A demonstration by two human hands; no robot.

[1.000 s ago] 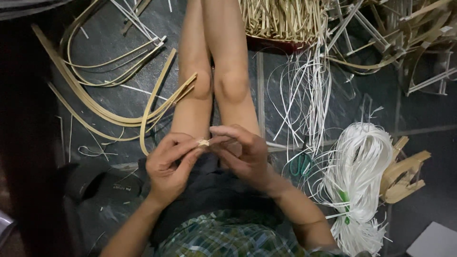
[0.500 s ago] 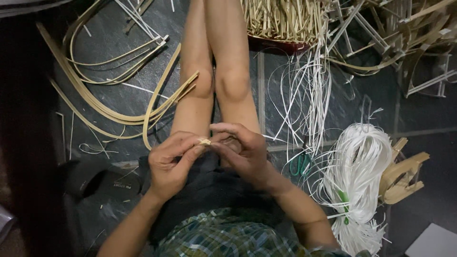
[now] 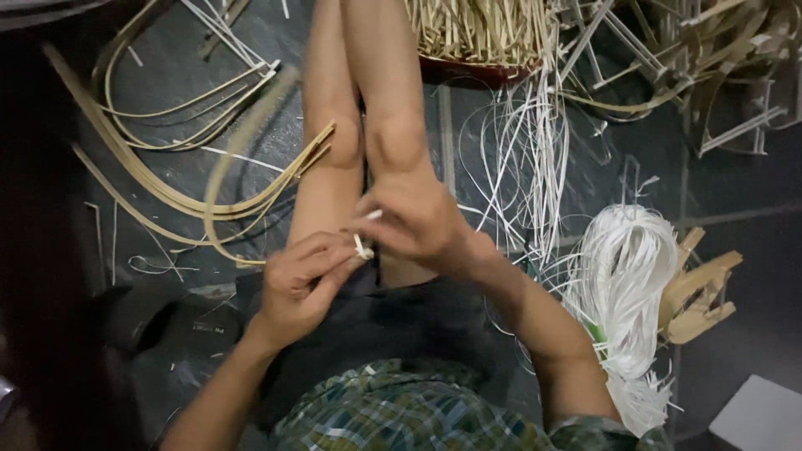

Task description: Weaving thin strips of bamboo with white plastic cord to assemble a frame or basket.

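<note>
I sit on a dark floor with my bare legs stretched ahead. My left hand (image 3: 305, 280) pinches the end of a thin bent cane strip (image 3: 242, 150) that arcs up and left, blurred. My right hand (image 3: 413, 221) is closed just above my thigh, fingertips gripping a thin white strand (image 3: 372, 215) beside the left thumb. A small pale binding (image 3: 362, 250) shows where the two hands meet.
Curved cane strips (image 3: 142, 179) lie on the floor at left. A bundle of white strands (image 3: 622, 284) sits at right beside pale wooden pieces (image 3: 697, 292). Loose white strands (image 3: 535, 159) and a basket of thin sticks (image 3: 476, 33) lie ahead. Bent frames (image 3: 710, 75) fill the far right.
My right hand has lifted and pulled the white strand up and away from the left hand. The cane strip has swung upward and now looks blurred.
</note>
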